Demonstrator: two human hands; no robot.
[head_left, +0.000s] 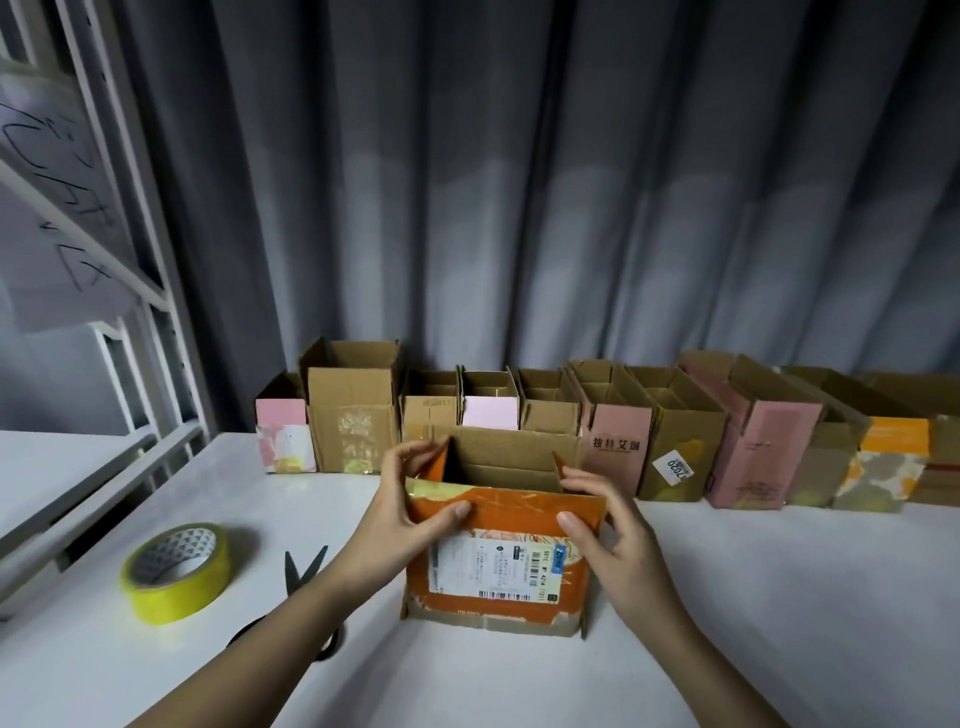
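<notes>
Pinching near flap of orange box (498, 561) w/ left hand (410, 512), thumb outside, fingers on left side flap. Gripping right corner w/ right hand (597, 519), fingertips prob. inside rim. Standing upright, top open, mid white table (753, 597), just before box row (680, 452). Tape roll (176, 571) + scissors (306, 574) at left.

orange cardboard box (498, 561) upright on white table (753, 597), top flaps open, left hand (402, 501) pinching left flap, right hand (597, 512) gripping right top edge, yellow tape roll (176, 571) and black scissors (304, 577) left of box, row of open cartons (597, 431) behind along grey curtain (519, 182)
</notes>
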